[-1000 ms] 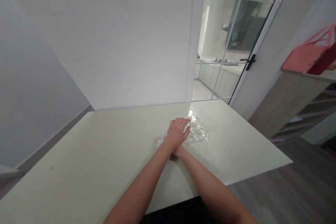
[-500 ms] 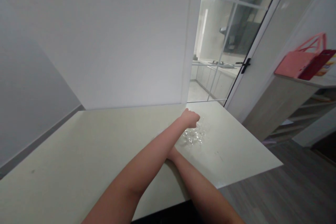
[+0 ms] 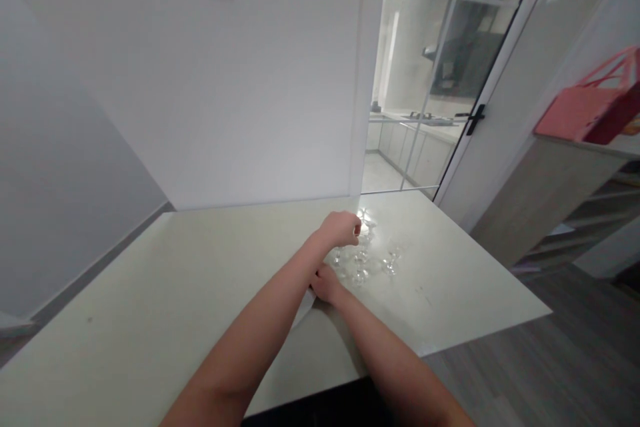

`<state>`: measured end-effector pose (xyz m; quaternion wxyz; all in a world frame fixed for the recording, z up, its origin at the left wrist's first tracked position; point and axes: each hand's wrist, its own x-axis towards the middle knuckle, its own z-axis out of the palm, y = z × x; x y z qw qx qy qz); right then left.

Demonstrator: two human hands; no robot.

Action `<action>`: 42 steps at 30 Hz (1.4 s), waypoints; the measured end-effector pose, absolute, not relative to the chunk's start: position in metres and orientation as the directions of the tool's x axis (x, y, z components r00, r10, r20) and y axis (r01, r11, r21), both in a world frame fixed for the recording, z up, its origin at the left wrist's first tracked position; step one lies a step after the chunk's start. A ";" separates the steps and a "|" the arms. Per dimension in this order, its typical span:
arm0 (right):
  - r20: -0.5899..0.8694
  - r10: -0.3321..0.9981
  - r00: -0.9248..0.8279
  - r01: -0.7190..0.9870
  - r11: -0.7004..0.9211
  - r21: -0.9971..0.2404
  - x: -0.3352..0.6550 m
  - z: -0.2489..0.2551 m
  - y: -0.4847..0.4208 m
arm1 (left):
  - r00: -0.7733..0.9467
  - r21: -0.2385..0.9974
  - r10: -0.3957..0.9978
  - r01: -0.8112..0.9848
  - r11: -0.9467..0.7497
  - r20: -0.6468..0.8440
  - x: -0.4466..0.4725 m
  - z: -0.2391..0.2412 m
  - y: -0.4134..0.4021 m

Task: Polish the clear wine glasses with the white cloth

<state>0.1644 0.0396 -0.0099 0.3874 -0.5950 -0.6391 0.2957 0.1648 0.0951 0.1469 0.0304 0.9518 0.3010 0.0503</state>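
Observation:
My left hand (image 3: 342, 228) reaches over the table, its fingers curled beside the clear, shiny glass-like pieces (image 3: 361, 260). Whether a clear piece is between those fingers, I cannot make out. Several of these pieces stand or lie close together; their exact kind is too blurred to name. Nearer to me, my right hand (image 3: 327, 283) is closed at the edge of a white sheet-like thing (image 3: 303, 310). My left forearm crosses in front and hides much of that white thing and part of the right hand's fingers.
The pale table (image 3: 165, 307) meets a white wall (image 3: 270, 93) at its far edge. A glass-paned door (image 3: 417, 80) with a black handle (image 3: 475, 120) is beyond the far right corner. On a wooden shelf unit (image 3: 555, 193) sits a pink bag (image 3: 575, 110).
My left hand has drawn back leftward from over the clear pieces, which now show more fully and look more spread. The right hand and the white thing have come into clearer view.

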 end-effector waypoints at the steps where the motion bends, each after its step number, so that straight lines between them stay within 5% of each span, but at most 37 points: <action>1: 0.134 0.991 0.003 0.586 0.107 -0.803 0.164 -0.009 0.037 | 0.800 0.094 0.594 0.587 -0.804 0.084 0.156 0.149 0.095; 8: 0.104 0.947 -0.305 0.752 0.307 -0.584 0.163 0.006 0.018 | 0.635 0.158 0.759 0.742 -0.652 0.144 0.082 0.169 0.103; 14: 0.039 0.938 -0.344 0.809 0.317 -0.496 0.160 0.009 0.018 | 0.450 0.156 0.884 0.871 -0.465 0.126 0.008 0.158 0.126; 27: 0.029 0.949 -0.315 0.825 0.289 -0.485 0.163 -0.001 0.020 | 0.031 0.036 0.999 0.999 -0.033 0.031 -0.076 0.143 0.153; 42: 0.034 0.953 -0.301 0.839 0.281 -0.465 0.161 0.001 0.020 | -0.122 -0.061 0.990 0.991 0.118 -0.064 -0.092 0.158 0.150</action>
